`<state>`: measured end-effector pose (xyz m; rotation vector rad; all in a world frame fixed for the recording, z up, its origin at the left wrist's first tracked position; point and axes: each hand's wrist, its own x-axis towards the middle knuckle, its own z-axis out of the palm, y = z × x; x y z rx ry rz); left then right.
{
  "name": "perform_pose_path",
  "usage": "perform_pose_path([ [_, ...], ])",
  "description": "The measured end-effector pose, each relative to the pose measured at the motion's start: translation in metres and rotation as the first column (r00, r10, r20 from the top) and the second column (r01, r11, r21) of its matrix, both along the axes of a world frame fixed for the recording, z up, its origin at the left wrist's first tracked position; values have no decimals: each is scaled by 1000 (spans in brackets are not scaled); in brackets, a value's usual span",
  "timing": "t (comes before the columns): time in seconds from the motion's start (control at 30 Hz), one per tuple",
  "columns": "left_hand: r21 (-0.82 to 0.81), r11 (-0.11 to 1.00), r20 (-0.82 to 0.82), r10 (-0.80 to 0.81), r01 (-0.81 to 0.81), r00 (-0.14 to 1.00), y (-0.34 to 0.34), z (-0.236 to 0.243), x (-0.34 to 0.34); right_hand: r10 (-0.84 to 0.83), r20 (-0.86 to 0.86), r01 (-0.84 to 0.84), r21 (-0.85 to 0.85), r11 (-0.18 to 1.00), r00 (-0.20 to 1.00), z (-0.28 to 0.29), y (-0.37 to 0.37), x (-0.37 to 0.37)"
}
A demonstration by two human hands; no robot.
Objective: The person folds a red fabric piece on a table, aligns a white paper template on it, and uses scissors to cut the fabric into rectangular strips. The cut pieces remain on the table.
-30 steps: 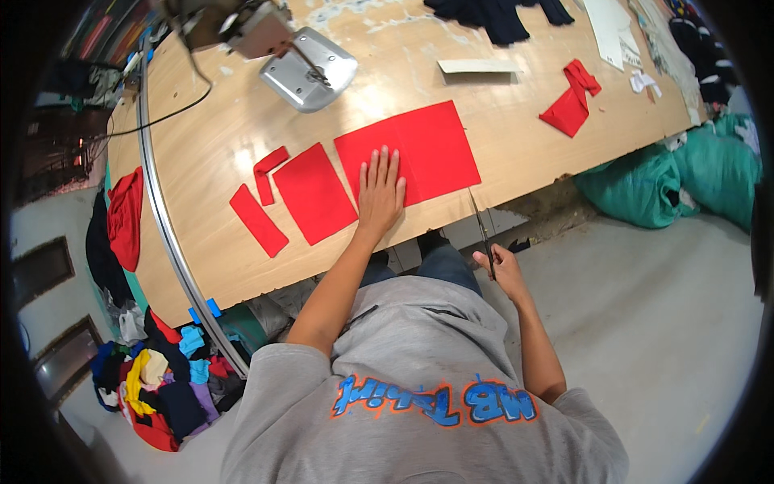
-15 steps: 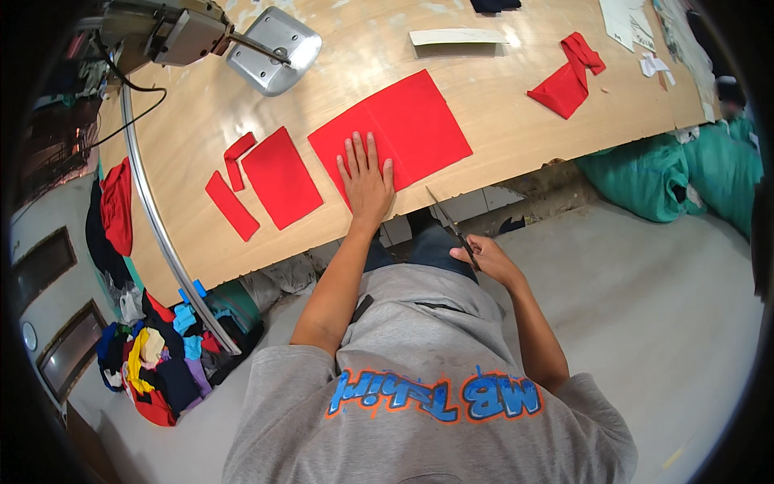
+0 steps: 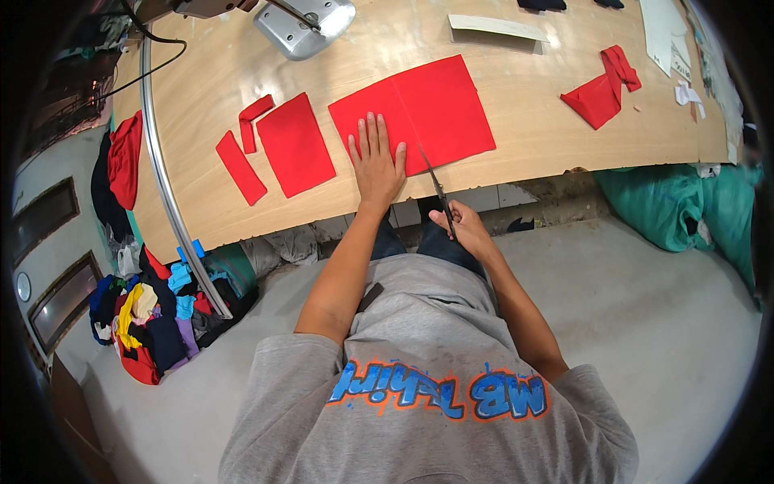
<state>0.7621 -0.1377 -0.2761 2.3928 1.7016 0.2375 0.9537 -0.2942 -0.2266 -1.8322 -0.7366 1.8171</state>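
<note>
A large red fabric piece (image 3: 447,105) lies flat on the wooden table (image 3: 516,153), with a faint crease or line running across it. My left hand (image 3: 376,165) rests flat on its left part, fingers stretched out. In my right hand (image 3: 466,228), at the table's front edge, is a pair of scissors (image 3: 439,190). The blades point away from me, and their tips are over the near edge of the fabric, by the line. Whether the blades have cut into the cloth I cannot tell. Left of it lie a smaller red rectangle (image 3: 296,145) and narrow red strips (image 3: 240,168).
A crumpled red scrap (image 3: 601,95) lies to the right, and a white folded card (image 3: 496,34) toward the back. A metal cutting-machine base (image 3: 305,28) stands at back left, beside a curved metal pole (image 3: 167,161). Green sacks (image 3: 653,210) and a heap of clothes (image 3: 153,323) are on the floor.
The scissors in my right hand have moved forward, from short of the table edge to over the fabric's near edge. My left hand still presses on the fabric. The whole view has shifted somewhat.
</note>
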Motion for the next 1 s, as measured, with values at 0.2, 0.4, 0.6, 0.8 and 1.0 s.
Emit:
perform_pose_path([
  [0.2, 21, 1000, 8, -2, 2, 1000, 0, 0, 0, -12, 73, 11, 24, 1000, 997, 1, -2, -2],
  [0.4, 31, 1000, 1, 2, -2, 1000, -1, -1, 0, -66, 91, 65, 17, 998, 994, -1, -11, -11],
  [0.6, 39, 999, 10, 0, 0, 1000, -1, -1, -1, -47, 116, 46, 12, 999, 992, 0, 0, -10],
  [0.8, 30, 999, 54, 17, -19, 998, -2, -1, -3, -79, 117, 75, 42, 996, 990, 4, 20, -18],
  [1.0, 8, 1000, 50, 23, -24, 998, -2, 0, -3, -127, 96, 124, 39, 991, 987, 16, 16, -24],
])
